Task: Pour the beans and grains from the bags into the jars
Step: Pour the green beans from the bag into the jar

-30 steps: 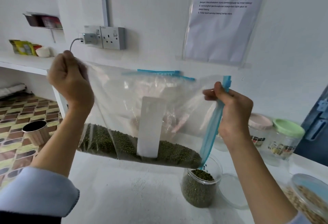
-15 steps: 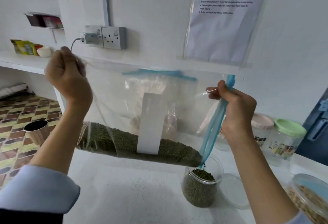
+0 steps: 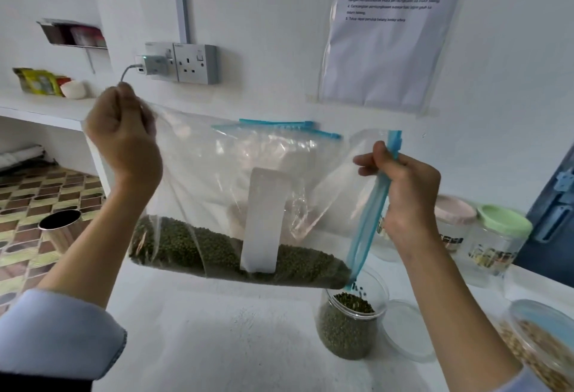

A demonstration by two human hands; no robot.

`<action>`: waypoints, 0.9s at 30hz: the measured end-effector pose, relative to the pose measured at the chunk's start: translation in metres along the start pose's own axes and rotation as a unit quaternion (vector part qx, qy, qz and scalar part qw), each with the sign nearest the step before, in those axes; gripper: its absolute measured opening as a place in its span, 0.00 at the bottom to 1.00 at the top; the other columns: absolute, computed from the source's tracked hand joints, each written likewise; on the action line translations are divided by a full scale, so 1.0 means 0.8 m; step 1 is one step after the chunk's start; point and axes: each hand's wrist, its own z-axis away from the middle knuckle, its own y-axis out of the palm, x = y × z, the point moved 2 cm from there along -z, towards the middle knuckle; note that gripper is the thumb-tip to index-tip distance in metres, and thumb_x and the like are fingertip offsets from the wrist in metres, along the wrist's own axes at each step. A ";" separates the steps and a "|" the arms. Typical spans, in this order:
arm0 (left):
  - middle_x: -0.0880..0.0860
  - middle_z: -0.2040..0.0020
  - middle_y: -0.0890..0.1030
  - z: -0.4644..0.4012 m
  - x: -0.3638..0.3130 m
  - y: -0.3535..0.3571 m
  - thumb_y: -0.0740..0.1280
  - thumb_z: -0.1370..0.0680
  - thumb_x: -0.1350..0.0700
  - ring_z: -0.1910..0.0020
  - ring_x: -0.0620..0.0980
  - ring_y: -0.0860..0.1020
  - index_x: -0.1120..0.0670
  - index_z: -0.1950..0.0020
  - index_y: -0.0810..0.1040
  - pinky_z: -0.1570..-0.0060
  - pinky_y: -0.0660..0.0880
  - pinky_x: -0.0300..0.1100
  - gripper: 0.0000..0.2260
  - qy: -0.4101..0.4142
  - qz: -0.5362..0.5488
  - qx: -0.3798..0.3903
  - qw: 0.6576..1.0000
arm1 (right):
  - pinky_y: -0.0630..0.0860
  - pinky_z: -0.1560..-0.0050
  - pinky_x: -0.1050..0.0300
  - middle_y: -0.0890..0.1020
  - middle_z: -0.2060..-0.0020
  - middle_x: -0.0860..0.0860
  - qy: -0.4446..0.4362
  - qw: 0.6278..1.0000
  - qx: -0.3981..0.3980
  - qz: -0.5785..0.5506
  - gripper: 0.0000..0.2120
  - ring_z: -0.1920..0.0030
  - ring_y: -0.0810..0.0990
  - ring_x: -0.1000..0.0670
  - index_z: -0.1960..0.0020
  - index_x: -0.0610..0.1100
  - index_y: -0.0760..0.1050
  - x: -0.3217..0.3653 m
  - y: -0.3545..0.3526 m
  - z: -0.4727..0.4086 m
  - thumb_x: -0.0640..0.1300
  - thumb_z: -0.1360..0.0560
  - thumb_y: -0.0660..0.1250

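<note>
- The clear zip bag (image 3: 236,180) is up in the air over the white counter (image 3: 217,339), stretched sideways between both hands.
- Left hand (image 3: 124,140) is fisted tight around the bag's bottom corner, and that's the high end.
- Right hand (image 3: 403,196) has its fingers curled around the blue zip strip (image 3: 369,220) at the mouth end, thumb pinching the plastic just beside it.
- Green beans (image 3: 217,252) lie in a long band along the bag's lower edge, sloping down toward the right.
- A white label strip (image 3: 264,220) runs down the face of the bag, its foot over the beans.
- The low corner of the mouth hangs right above the open clear jar (image 3: 351,326), and a few beans are in the air between the two.
- That jar stands on the counter, already well filled with green beans.
- Its clear lid (image 3: 403,329) lies flat on the counter, just beside it on the right.
- Behind the right wrist stand two more jars, one with a pink lid (image 3: 453,210) and one with a green lid (image 3: 503,220), both capped.
- At the far right edge, a container of pale grains (image 3: 534,348), only partly in view.
- On the wall, a double socket (image 3: 183,64) with a charger plugged in, and a printed sheet (image 3: 388,34) in a plastic sleeve.
- A metal cup (image 3: 60,230) sits down at the left, beyond the counter edge.
</note>
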 end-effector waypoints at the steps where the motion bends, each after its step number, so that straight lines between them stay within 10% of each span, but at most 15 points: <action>1: 0.40 0.79 0.67 0.002 0.000 0.003 0.58 0.20 0.57 0.79 0.41 0.62 0.51 0.70 0.64 0.78 0.59 0.33 0.18 0.001 -0.002 0.017 1.000 | 0.74 0.49 0.62 0.84 0.70 0.53 0.000 1.000 0.019 0.013 0.11 0.68 0.80 0.56 0.65 0.43 0.80 0.000 0.002 0.001 0.41 0.25 0.68; 27: 0.41 0.80 0.67 -0.001 -0.006 0.006 0.57 0.20 0.56 0.79 0.40 0.63 0.52 0.69 0.64 0.77 0.59 0.32 0.17 0.040 -0.022 0.008 0.999 | 0.74 0.56 0.67 0.84 0.69 0.52 0.004 1.000 -0.007 -0.006 0.10 0.68 0.79 0.55 0.65 0.43 0.81 -0.004 0.000 -0.002 0.42 0.25 0.69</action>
